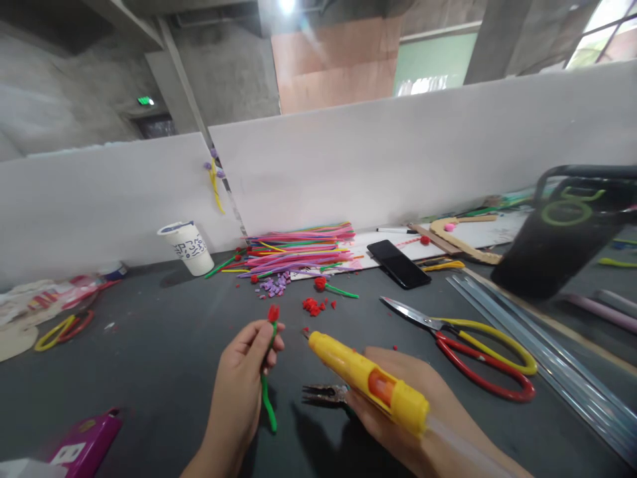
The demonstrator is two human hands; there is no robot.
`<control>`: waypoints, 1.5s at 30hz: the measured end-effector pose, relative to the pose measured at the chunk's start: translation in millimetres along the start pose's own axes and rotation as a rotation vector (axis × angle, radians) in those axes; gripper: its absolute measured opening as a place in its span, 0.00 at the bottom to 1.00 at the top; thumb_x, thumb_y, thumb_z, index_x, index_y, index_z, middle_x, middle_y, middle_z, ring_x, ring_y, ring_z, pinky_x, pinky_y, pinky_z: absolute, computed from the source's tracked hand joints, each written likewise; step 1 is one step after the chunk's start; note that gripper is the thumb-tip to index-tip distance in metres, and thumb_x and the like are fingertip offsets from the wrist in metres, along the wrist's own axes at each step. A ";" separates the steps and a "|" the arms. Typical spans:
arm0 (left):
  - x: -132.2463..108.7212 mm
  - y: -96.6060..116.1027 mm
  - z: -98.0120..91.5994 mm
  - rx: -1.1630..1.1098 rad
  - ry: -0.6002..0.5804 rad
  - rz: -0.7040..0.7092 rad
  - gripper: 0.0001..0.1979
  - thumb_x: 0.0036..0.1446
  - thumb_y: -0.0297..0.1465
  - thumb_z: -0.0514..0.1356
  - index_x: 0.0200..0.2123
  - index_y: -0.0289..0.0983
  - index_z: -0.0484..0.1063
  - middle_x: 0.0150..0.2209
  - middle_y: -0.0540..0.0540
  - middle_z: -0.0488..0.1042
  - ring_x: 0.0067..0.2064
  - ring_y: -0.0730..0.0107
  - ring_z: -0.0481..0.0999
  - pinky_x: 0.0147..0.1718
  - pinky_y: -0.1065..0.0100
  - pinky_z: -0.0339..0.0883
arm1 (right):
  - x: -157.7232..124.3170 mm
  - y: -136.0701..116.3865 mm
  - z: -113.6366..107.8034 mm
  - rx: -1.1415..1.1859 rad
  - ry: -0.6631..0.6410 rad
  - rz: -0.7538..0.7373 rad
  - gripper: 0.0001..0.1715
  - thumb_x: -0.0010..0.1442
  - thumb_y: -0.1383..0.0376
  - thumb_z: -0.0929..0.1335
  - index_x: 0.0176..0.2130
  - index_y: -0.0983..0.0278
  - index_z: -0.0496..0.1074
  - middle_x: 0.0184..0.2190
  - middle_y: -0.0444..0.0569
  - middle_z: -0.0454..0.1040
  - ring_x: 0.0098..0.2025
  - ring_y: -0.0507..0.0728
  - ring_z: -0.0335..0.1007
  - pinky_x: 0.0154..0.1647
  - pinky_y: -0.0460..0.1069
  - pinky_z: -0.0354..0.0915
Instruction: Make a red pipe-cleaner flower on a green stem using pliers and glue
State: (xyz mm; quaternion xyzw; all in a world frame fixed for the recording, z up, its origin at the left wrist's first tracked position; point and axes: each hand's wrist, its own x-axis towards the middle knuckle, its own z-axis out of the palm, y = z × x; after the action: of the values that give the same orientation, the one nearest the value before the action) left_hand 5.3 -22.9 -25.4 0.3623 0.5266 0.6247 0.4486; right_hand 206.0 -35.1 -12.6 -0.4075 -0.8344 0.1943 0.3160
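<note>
Pinched upright in my left hand (249,355) is a pipe-cleaner flower (267,392) with a green stem and a small red head at its top. My right hand (403,385) is wrapped round a yellow hot glue gun (348,358), whose nozzle points left toward the flower. At the nozzle tip sits a small red bit. Nozzle and flower head are apart. Pliers (326,394) with their jaws apart lie under the glue gun, handles hidden by my right hand. Red snippets (313,305) and a finished-looking red flower (321,284) lie just beyond.
Scissors (468,338) with red and yellow handles lie right of my right hand, beside clear glue sticks (547,358). Pipe cleaners (298,249), purple snippets (276,284), a phone (398,263) and a paper cup (189,249) are farther back. A purple device (89,441) sits at lower left.
</note>
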 end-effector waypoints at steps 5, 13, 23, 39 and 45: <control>3.3 3.4 -0.7 -0.101 -0.032 -0.052 0.10 0.49 0.36 0.66 0.30 0.34 0.76 0.24 0.53 0.70 0.22 0.82 0.61 0.20 0.80 0.53 | 5.4 8.8 14.8 -0.029 -0.242 0.147 0.04 0.52 0.72 0.64 0.29 0.63 0.65 0.32 0.47 0.66 0.29 0.52 0.63 0.28 0.46 0.56; -0.8 0.7 2.5 -0.120 -0.155 -0.124 0.09 0.49 0.33 0.66 0.30 0.32 0.76 0.24 0.51 0.71 0.22 0.82 0.62 0.19 0.79 0.54 | 15.4 11.5 49.8 -0.240 -0.337 -0.025 0.05 0.52 0.70 0.65 0.33 0.67 0.70 0.33 0.51 0.69 0.40 0.60 0.62 0.39 0.51 0.60; -1.8 -1.6 1.7 -0.159 -0.212 -0.201 0.09 0.48 0.34 0.66 0.29 0.33 0.76 0.23 0.52 0.70 0.21 0.82 0.60 0.19 0.81 0.54 | 37.3 8.1 45.0 -0.277 -0.336 -0.059 0.16 0.51 0.60 0.72 0.38 0.66 0.72 0.39 0.50 0.71 0.42 0.57 0.66 0.43 0.49 0.64; -3.2 -5.2 5.2 -0.188 -0.245 -0.257 0.08 0.49 0.33 0.66 0.27 0.33 0.75 0.22 0.51 0.70 0.21 0.82 0.60 0.18 0.80 0.53 | 102.5 101.7 35.6 -0.339 -0.329 -0.027 0.16 0.63 0.61 0.65 0.49 0.65 0.68 0.49 0.52 0.69 0.47 0.58 0.69 0.47 0.58 0.67; -2.8 -6.4 7.1 -0.219 -0.265 -0.291 0.07 0.51 0.31 0.65 0.30 0.32 0.77 0.25 0.48 0.74 0.22 0.81 0.65 0.20 0.80 0.59 | 84.7 80.6 36.0 0.026 -0.235 0.120 0.12 0.63 0.61 0.65 0.43 0.67 0.70 0.42 0.49 0.73 0.42 0.56 0.71 0.43 0.56 0.68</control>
State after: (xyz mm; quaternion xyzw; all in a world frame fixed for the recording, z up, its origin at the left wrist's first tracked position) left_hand 13.9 -22.9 -30.3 0.3103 0.4387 0.5539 0.6360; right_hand 186.5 78.2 -54.4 -0.4269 -0.8373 0.2700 0.2093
